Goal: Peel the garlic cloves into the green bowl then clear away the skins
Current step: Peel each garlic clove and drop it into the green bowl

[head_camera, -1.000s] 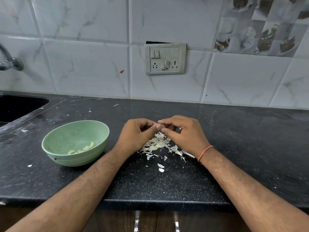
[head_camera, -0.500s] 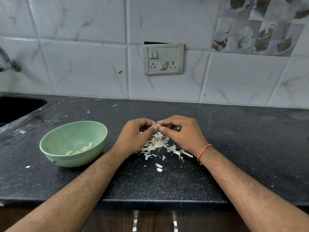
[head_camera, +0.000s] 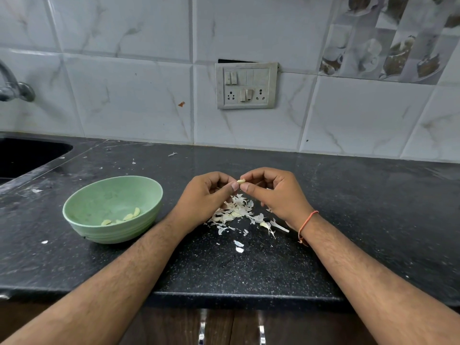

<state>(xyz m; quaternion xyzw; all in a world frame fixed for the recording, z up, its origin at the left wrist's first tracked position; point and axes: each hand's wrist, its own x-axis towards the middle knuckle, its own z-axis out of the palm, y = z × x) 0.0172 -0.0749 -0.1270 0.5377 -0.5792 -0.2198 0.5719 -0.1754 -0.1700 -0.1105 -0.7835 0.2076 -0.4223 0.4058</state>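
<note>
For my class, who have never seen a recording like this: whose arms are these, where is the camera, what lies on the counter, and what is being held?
There is no machine here. A person wears a camera on the head, so it looks forward and down at their own arms. The left hand and right hand together pinch one small garlic clove above a pile of papery skins on the black counter. To the left stands a green bowl holding a few peeled cloves. A sink and a wall switchboard are behind.

Speckled black stone counter (head_camera: 249,275) looks polished, matte green bowl (head_camera: 99,207) seems plastic, papery garlic skins (head_camera: 236,212), glossy marble-look tiles (head_camera: 129,100).
</note>
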